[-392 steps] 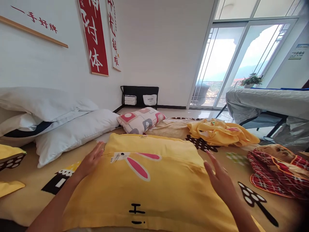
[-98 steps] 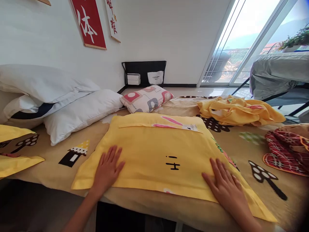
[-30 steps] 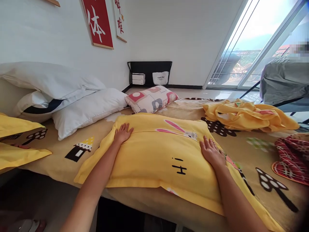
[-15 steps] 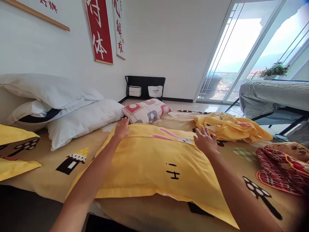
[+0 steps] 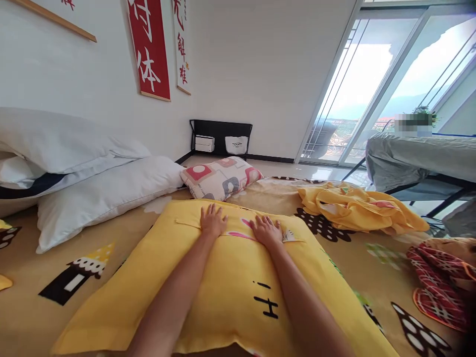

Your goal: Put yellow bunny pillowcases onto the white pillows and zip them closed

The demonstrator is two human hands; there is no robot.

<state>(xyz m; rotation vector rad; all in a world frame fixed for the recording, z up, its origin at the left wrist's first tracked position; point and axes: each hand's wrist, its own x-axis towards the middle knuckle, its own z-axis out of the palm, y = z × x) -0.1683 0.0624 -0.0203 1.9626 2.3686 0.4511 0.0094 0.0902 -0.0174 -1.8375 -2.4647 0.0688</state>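
Observation:
A yellow pillow (image 5: 230, 277) with a pink-eared rabbit print and the word "Hi" lies flat on the bed in front of me. My left hand (image 5: 213, 220) rests palm down near its far edge, fingers spread. To the right of it, my right hand (image 5: 267, 230) also lies flat on the pillow, over the rabbit print, with its fingers apart. A seam or flap line runs across the pillow beneath both hands. Neither hand grips the cloth.
Beyond the yellow pillow lies a patterned pillow (image 5: 223, 178). White pillows (image 5: 111, 193) are piled at the left by the wall. A crumpled yellow cloth (image 5: 357, 206) and a red plaid item (image 5: 441, 282) lie on the printed bedsheet (image 5: 148, 223) at right.
Both hands have moved inward from the pillow's far corners toward its middle and now lie closer together. The view has shifted, and the yellow pillow appears larger and nearer.

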